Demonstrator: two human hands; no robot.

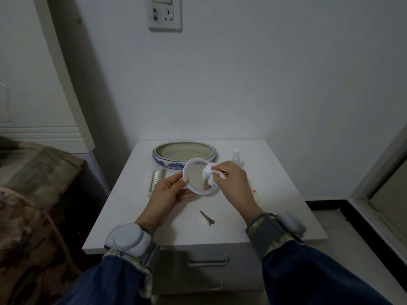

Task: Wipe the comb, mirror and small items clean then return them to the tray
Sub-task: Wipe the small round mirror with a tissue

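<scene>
Count: one mirror [198, 179], one comb [156, 179], one hair clip [207, 217], one small spray bottle [236, 157], one tray [184, 155], one wad of tissue [210, 176].

Mirror: round, white-rimmed, glass dull and greyish, raised above the cabinet top [275, 216] and tilted toward the camera. Left hand [168, 193] grips its lower-left rim, thumb on the front edge, fingers curled behind. Right hand [234, 183] pinches the crumpled white tissue against the right side of the glass; the wad covers part of that edge.

Comb: pale, teeth in a row, flat on the top just beyond the left hand and to its left, partly hidden by the thumb side. Hair clip: dark metal, lying between the two wrists, nearer the camera than both hands. Spray bottle: white, upright, just beyond the right hand. Tray: oval, blue-and-white ceramic, beyond both hands; the mirror's upper rim overlaps its near wall in view.

A wall socket [164, 13] sits high beyond the hands.
</scene>
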